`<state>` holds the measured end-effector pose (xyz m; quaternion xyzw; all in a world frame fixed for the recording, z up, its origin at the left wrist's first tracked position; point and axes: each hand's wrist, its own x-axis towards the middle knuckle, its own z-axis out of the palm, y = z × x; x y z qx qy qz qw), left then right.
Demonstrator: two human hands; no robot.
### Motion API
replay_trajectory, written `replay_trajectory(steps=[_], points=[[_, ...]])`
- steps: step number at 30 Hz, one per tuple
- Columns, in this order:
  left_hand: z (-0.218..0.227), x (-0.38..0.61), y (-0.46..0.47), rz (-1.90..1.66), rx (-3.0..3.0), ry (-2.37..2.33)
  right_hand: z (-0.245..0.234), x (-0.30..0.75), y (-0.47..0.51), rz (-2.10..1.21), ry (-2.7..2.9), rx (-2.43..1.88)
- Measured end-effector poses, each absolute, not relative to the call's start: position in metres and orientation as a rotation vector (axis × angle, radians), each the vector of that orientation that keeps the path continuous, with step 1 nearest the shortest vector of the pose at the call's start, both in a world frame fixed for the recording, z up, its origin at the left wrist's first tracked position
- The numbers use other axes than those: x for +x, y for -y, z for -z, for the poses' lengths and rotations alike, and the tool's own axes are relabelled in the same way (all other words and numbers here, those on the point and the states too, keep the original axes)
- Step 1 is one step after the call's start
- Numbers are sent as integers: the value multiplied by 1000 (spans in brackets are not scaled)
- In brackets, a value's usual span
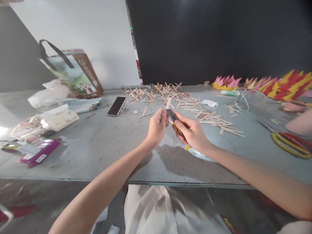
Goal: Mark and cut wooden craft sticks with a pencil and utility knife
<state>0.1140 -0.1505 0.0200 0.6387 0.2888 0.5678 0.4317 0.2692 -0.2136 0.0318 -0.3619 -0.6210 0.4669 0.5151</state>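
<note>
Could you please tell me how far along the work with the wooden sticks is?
Done, it seems: a pile of crossed stick pieces lies far back on the table. In hand: the left hand pinches a small stick piece against the utility knife held in the right hand. Left: loose whole sticks lie uncut beside the right hand.

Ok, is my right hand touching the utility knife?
Touching. The head view shows the right hand closed around the utility knife, fingers wrapped over its handle.

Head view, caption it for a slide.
Right hand holds a knife beside the left hand, sticks strewn on the table.
</note>
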Motion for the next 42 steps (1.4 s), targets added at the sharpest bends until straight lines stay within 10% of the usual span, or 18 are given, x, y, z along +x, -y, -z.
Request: replay_trajectory(steps=[16, 28, 42], points=[[-17, 108, 152, -1410, 1764, -869, -34, 268, 213, -1153, 1381, -824], [-12, 113, 153, -1133, 1817, -906, -30, 295, 185, -162, 1719, -1016], [-12, 109, 158, -990, 2165, -946, -17, 298, 176, 11, 1886, -1003]])
